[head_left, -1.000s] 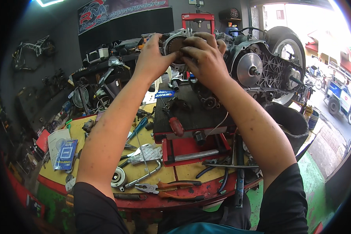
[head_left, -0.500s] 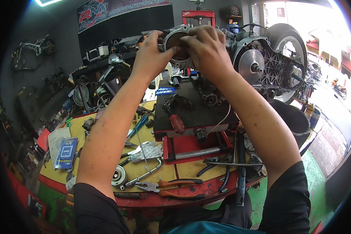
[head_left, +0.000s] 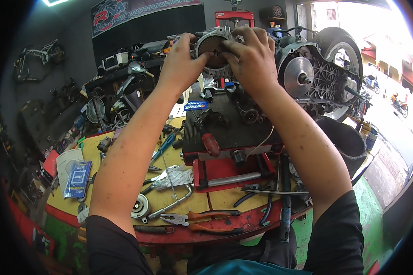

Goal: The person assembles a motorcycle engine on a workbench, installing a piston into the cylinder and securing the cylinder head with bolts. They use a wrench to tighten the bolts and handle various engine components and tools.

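At the far end of the bench, both my hands are on a round, finned grey engine part with a brown disc in its face. My left hand curls around its left rim, with the thumb pressed on the disc. My right hand grips the right side, its thumb on the disc too and its fingers bent over the edge. Part of the rim is hidden behind the right hand. Just to the right stands the scooter engine case with a shiny pulley disc and the rear wheel.
Below my hands is a black ribbed platform holding a red-handled screwdriver. Orange-handled pliers, a bent wrench and a blue package lie on the yellow bench top. A dark bin stands at the right.
My right hand has shifted slightly right, its fingers moving off the disc toward the edge, so more of the brown face shows. The left hand stays on the rim.
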Demonstrator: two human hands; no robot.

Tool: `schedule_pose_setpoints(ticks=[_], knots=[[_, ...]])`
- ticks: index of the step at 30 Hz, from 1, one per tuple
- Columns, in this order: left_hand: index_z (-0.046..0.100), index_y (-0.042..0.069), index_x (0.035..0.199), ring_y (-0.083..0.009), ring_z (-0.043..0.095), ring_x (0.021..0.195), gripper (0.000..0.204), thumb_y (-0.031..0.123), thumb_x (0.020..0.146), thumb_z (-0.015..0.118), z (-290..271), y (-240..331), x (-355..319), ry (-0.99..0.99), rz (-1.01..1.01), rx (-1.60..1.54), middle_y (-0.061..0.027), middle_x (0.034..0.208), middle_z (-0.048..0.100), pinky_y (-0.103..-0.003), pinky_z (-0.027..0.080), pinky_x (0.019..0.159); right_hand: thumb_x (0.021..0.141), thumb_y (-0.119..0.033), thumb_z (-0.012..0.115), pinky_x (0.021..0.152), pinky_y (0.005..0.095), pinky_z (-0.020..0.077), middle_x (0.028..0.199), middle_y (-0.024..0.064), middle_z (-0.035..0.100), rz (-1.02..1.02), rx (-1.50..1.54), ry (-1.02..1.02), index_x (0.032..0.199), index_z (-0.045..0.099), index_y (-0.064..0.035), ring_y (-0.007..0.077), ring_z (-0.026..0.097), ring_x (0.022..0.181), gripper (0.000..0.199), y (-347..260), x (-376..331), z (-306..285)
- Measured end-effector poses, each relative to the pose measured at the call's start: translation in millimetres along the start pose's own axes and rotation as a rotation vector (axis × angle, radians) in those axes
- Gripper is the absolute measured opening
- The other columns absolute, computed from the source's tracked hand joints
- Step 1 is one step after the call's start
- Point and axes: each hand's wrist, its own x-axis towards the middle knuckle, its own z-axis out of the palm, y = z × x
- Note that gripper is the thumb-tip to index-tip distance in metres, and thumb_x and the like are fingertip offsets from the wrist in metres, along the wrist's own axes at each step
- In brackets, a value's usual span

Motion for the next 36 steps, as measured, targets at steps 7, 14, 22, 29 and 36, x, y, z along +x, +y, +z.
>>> schedule_pose_setpoints(ticks=[7,14,22,29,36], knots=[[0.062,0.003,0.125,-0.0353,0.073,0.109,0.051,0.035,0.091,0.082,1.6,-3.0,-1.9,0.029,0.086,0.077,-0.0182,0.117,0.075,-0.045,0.056,0.093,0.084,-0.028,0.083,0.104,0.0471,0.0414,0.127,-0.0003,0.065,0.006,-0.031,-0.014,0.106,0.083,-0.0198,0.0273,0.053,0.125,0.023,0.7,1.8,-1.3],[0.063,0.003,0.122,-0.0352,0.073,0.110,0.053,0.041,0.090,0.083,3.4,-0.5,-1.9,0.074,0.060,0.099,-0.0186,0.115,0.075,-0.045,0.056,0.093,0.087,-0.041,0.079,0.106,0.0509,0.0393,0.135,0.0055,0.063,0.003,-0.051,-0.083,0.110,0.083,-0.0185,0.0289,0.051,0.130,0.032,-1.4,-6.1,-0.1],[0.061,0.005,0.123,-0.0368,0.071,0.109,0.054,0.040,0.089,0.084,0.8,2.5,-0.8,0.065,0.095,0.161,-0.0178,0.116,0.073,-0.047,0.056,0.091,0.086,-0.050,0.079,0.110,0.0546,0.0352,0.139,0.0082,0.065,-0.024,-0.168,-0.224,0.112,0.083,-0.0189,0.0281,0.050,0.134,0.041,-2.8,6.9,-8.2],[0.058,0.014,0.129,-0.0350,0.068,0.116,0.051,0.020,0.085,0.084,-9.7,6.7,-9.0,0.067,0.312,0.128,-0.0116,0.125,0.062,-0.047,0.057,0.092,0.089,-0.036,0.076,0.108,0.0513,0.0369,0.134,0.0028,0.069,-0.135,-0.226,-0.186,0.109,0.084,-0.0234,0.0240,0.055,0.129,0.025,10.9,9.9,-11.0],[0.067,0.019,0.129,-0.0352,0.066,0.120,0.042,0.014,0.088,0.077,-5.2,5.6,-8.1,0.096,0.521,0.324,-0.0099,0.136,0.059,-0.048,0.058,0.093,0.091,-0.028,0.072,0.105,0.0501,0.0385,0.128,0.0022,0.071,-0.107,-0.162,-0.170,0.108,0.084,-0.0263,0.0237,0.057,0.124,0.021,12.3,10.2,-6.3]])
